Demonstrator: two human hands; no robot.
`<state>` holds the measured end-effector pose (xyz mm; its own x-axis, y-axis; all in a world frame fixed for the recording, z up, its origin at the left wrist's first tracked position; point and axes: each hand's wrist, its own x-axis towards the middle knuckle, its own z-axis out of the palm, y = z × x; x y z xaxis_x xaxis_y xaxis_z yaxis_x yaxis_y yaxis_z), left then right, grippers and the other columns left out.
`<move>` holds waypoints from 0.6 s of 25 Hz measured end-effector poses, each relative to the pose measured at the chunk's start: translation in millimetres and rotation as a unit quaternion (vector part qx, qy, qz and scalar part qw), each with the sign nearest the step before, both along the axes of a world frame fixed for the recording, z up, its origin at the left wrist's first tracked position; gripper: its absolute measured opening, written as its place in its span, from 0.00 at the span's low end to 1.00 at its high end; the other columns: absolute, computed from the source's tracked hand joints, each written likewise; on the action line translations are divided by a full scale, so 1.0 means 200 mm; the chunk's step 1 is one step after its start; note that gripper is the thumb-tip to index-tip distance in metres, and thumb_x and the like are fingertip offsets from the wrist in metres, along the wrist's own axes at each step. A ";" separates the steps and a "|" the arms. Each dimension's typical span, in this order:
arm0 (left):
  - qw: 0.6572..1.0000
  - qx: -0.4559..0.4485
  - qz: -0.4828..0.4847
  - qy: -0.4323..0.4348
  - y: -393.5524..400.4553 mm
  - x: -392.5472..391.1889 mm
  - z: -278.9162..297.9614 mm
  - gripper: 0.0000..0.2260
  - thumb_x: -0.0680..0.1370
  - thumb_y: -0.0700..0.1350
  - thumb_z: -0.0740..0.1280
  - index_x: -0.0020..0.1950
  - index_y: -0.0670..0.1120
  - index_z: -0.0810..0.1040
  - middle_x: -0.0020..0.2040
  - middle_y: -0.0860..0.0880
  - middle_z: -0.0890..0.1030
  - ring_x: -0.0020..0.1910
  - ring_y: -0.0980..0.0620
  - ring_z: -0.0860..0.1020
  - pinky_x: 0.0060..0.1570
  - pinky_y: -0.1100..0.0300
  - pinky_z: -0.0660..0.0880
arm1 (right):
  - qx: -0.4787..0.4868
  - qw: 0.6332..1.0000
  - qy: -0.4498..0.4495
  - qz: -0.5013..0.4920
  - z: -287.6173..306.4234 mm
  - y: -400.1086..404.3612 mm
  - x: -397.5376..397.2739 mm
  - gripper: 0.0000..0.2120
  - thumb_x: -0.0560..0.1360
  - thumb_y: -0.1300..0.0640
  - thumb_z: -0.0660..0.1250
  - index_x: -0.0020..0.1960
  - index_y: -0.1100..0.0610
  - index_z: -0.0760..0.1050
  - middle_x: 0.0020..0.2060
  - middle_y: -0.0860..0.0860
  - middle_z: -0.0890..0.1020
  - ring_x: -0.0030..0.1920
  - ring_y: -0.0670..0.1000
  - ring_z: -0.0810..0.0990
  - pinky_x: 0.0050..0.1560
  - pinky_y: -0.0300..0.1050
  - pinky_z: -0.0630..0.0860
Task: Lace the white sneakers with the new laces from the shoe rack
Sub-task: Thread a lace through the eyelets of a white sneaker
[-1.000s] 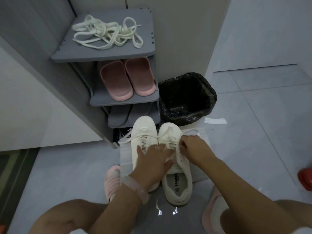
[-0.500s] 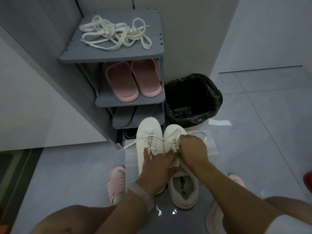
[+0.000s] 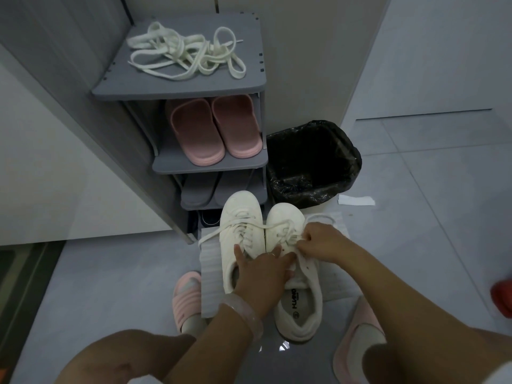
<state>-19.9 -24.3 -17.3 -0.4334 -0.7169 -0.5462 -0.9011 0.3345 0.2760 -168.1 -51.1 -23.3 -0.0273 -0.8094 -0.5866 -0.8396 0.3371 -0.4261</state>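
While right hand (image 3: 322, 243) pinches lace (image 3: 277, 225), sneaker (image 3: 297, 275) beneath

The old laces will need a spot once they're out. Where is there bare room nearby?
Bare floor left of the sneakers, and right of the bin. The rack top is crowded with new laces; both hands cover the sneakers.

Laces (image 3: 186, 58): lay on the shoe rack's (image 3: 177, 91) top shelf.
Slippers (image 3: 214, 128): sat side by side on the shelf below.
Bin (image 3: 313, 162): stood on the floor right of the rack.
Sneakers (image 3: 271, 245): lay side by side on a mat (image 3: 210, 261) before the rack.
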 end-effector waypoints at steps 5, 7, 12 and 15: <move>0.999 0.012 -0.028 -0.009 -0.01 0.00 0.00 0.19 0.82 0.51 0.50 0.74 0.60 0.56 0.78 0.49 0.51 0.75 0.50 0.57 0.67 0.32 0.37 | -0.152 0.978 0.143 -0.028 -0.04 0.06 0.02 0.12 0.79 0.57 0.55 0.60 0.61 0.66 0.50 0.58 0.78 0.49 0.58 0.78 0.39 0.43 0.66; 1.000 0.013 -0.022 -0.006 -0.01 0.01 0.00 0.19 0.82 0.51 0.50 0.74 0.60 0.56 0.78 0.50 0.51 0.75 0.51 0.58 0.68 0.33 0.37 | -0.145 0.978 0.146 -0.015 -0.05 0.06 0.02 0.12 0.79 0.57 0.55 0.58 0.61 0.68 0.50 0.57 0.78 0.50 0.58 0.78 0.39 0.43 0.65; 0.999 0.028 -0.010 0.014 -0.02 0.01 0.01 0.19 0.82 0.51 0.50 0.73 0.59 0.57 0.78 0.52 0.52 0.75 0.52 0.57 0.70 0.35 0.38 | -0.289 0.945 0.127 -0.087 0.00 0.00 -0.07 0.04 0.78 0.60 0.56 0.47 0.60 0.67 0.36 0.56 0.73 0.37 0.56 0.73 0.34 0.46 0.66; 0.999 0.028 0.000 0.025 -0.01 0.01 0.01 0.19 0.82 0.51 0.51 0.73 0.60 0.57 0.77 0.53 0.52 0.75 0.53 0.57 0.70 0.36 0.37 | -0.148 0.978 -0.001 -0.149 -0.04 0.01 -0.10 0.12 0.78 0.53 0.58 0.42 0.61 0.70 0.36 0.55 0.75 0.39 0.55 0.76 0.42 0.48 0.74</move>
<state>-17.8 -26.6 -15.9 -0.4613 -0.6860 -0.5627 -0.8855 0.3167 0.3399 -187.1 -48.5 -30.6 -0.2866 -0.9004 -0.3273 -0.7228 0.4274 -0.5430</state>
